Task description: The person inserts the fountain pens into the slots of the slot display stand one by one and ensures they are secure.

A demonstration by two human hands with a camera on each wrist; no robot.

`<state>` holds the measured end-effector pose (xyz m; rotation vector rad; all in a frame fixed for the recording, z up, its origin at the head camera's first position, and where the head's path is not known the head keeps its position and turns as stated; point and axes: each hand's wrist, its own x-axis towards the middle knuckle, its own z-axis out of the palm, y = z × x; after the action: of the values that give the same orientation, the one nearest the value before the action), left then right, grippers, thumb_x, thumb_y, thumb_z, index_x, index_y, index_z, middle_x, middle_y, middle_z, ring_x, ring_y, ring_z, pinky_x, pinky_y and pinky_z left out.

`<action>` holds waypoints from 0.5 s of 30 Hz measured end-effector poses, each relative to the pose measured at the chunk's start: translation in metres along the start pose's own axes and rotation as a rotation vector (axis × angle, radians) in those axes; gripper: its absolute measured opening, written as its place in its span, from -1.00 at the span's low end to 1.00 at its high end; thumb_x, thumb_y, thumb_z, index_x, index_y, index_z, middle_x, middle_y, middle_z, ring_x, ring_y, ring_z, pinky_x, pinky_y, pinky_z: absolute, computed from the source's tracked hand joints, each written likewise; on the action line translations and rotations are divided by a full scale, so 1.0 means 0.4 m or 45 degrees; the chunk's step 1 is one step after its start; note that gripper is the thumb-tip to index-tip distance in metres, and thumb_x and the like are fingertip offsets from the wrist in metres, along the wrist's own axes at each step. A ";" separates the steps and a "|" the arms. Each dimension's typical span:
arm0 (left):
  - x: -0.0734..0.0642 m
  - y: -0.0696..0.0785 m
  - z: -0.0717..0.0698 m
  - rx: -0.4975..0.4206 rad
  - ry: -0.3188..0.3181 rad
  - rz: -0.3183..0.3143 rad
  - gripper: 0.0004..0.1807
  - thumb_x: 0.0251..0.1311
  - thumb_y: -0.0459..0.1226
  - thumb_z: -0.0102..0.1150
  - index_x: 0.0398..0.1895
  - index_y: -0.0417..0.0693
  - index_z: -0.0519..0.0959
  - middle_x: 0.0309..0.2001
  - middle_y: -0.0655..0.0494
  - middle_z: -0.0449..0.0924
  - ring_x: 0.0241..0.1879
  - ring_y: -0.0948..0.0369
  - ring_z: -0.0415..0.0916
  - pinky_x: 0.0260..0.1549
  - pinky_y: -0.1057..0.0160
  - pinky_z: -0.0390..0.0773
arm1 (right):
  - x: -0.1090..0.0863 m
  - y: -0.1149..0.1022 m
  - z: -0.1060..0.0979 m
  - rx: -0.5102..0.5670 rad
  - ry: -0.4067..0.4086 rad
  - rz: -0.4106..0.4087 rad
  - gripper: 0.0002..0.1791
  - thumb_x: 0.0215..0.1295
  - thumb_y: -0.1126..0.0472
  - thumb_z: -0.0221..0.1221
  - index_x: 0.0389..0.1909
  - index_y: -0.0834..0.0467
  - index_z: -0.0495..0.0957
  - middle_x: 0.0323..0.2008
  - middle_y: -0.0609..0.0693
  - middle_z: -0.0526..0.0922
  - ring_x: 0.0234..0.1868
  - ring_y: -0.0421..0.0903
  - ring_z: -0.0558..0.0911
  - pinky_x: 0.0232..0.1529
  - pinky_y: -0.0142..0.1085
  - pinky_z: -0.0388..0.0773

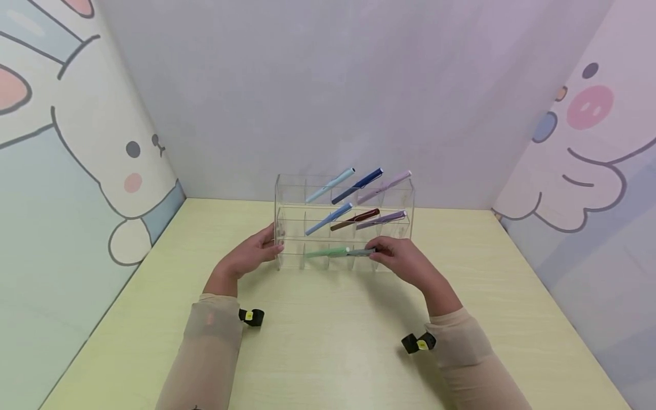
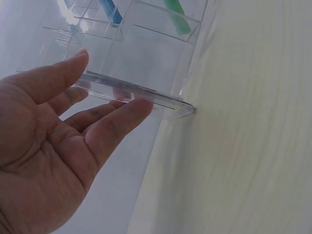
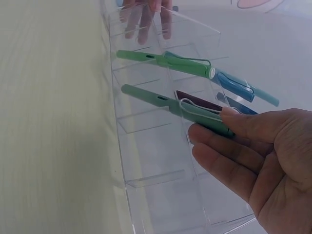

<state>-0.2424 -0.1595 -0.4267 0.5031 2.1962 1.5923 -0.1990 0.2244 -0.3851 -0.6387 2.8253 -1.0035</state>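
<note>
A clear acrylic pen rack (image 1: pixel 292 246) with three tiers stands on the table. My left hand (image 1: pixel 252 252) holds its left side panel, thumb at the front and fingers along the outer face. My right hand (image 1: pixel 402 259) pinches a dark green pen (image 3: pixel 200 114) by its clip end, between thumb and fingertips. The pen's far end lies over the lowest tier, right of a light green pen (image 1: pixel 328 252). Above, the middle tier bears a blue pen (image 1: pixel 329 218), a dark red pen (image 1: pixel 355 220) and a purple pen (image 1: pixel 381 220).
On the top tier lie a pale blue pen (image 1: pixel 330 185), a navy pen (image 1: pixel 357 186) and a lilac pen (image 1: pixel 384 188). A grey wall (image 1: pixel 328 85) rises behind the rack. Cartoon-printed panels flank the pale wooden table (image 1: pixel 318 341) on both sides.
</note>
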 end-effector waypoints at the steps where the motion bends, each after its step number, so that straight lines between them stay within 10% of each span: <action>1: 0.001 0.000 0.000 0.000 0.000 -0.004 -0.24 0.49 -0.18 -0.03 0.56 0.49 -0.17 0.54 -0.12 -0.01 0.45 -0.06 0.17 0.33 -0.14 0.31 | 0.001 -0.001 0.002 -0.002 0.005 0.000 -0.80 0.39 0.14 0.20 -0.02 -0.01 0.62 -0.25 -0.09 0.69 -0.39 -0.15 0.50 -0.39 -0.28 0.49; 15: 0.003 0.003 -0.001 -0.005 0.002 -0.029 -0.23 0.49 -0.18 -0.03 0.55 0.50 -0.18 0.55 -0.11 -0.02 0.45 -0.07 0.15 0.33 -0.13 0.30 | 0.008 -0.004 0.015 -0.050 0.008 -0.010 -0.79 0.40 0.12 0.18 0.01 -0.04 0.62 -0.31 0.01 0.68 -0.51 -0.16 0.40 -0.49 -0.29 0.39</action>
<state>-0.2435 -0.1589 -0.4254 0.4744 2.1921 1.5854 -0.2001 0.2185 -0.3887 -0.6523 2.8572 -0.9551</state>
